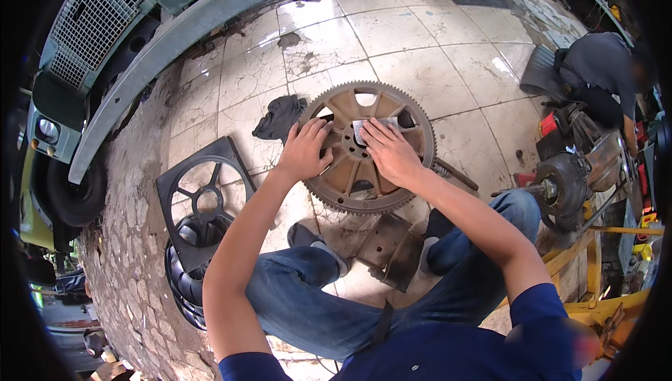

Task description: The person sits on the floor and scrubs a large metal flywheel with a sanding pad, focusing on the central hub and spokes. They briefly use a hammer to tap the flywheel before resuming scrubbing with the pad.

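Observation:
A large, rusty brown flywheel (350, 171) with a toothed rim lies in front of me, its hub drilled with several holes. My left hand (306, 148) rests on its left side, fingers spread over the rim and thumb apart. Under the fingers of my right hand (389, 151) a thin grey sheet (389, 122) is held flat against the wheel near the hub. Whether it is cloth or abrasive paper I cannot tell. A crumpled black rag (280, 118) lies beside the rim, just beyond my left hand.
A black fan shroud (241, 164) lies left of me. Between my feet sits a rusty metal block (393, 244), below the wheel. A crouching person (595, 66) is by greasy machinery (560, 185) at right. A vehicle's bumper (189, 34) spans the upper left.

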`<state>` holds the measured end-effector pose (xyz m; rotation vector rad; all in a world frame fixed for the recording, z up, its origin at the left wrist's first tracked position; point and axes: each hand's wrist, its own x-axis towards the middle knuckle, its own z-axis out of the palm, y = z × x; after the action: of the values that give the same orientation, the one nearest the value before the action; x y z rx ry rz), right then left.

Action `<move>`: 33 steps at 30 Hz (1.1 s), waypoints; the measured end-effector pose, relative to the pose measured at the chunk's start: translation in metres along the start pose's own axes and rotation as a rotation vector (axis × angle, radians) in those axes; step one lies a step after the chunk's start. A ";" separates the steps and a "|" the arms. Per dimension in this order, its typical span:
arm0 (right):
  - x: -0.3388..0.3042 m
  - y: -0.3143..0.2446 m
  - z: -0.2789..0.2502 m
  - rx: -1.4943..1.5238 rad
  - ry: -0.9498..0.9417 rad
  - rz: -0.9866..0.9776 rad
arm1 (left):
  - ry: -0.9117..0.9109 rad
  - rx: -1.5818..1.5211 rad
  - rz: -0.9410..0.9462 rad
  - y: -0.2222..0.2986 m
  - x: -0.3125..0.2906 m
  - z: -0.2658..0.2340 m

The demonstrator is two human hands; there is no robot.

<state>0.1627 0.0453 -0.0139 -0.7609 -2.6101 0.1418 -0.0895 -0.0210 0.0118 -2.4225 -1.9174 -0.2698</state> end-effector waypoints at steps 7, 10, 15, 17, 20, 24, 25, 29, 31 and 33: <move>-0.004 0.001 -0.006 -0.015 -0.017 0.026 | 0.014 -0.006 -0.003 -0.002 0.000 -0.003; -0.002 -0.010 0.000 0.032 -0.011 -0.014 | 0.021 -0.011 -0.002 0.001 0.001 -0.003; 0.001 0.008 0.004 -0.093 0.060 -0.061 | 0.054 -0.026 0.013 0.002 0.001 -0.001; 0.004 0.010 -0.001 0.025 0.028 0.025 | 0.045 -0.014 0.016 0.000 0.000 -0.001; 0.004 0.002 -0.001 0.065 0.011 0.031 | 0.031 -0.015 0.014 -0.001 0.000 -0.003; 0.006 -0.006 0.003 0.056 -0.003 -0.057 | 0.036 -0.021 0.017 0.002 0.001 -0.003; 0.006 -0.007 0.004 0.063 -0.002 -0.063 | 0.037 -0.018 0.019 0.003 0.001 -0.003; 0.010 -0.002 0.004 0.080 -0.005 -0.105 | 0.040 -0.029 0.013 0.000 0.002 -0.002; 0.007 0.001 0.000 0.062 0.040 -0.063 | 0.043 -0.021 0.023 0.000 0.000 -0.001; 0.009 0.000 -0.001 0.073 0.064 -0.033 | 0.044 -0.005 0.032 -0.003 0.000 -0.001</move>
<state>0.1567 0.0504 -0.0098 -0.6849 -2.5411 0.1990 -0.0927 -0.0205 0.0122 -2.4267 -1.8603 -0.3239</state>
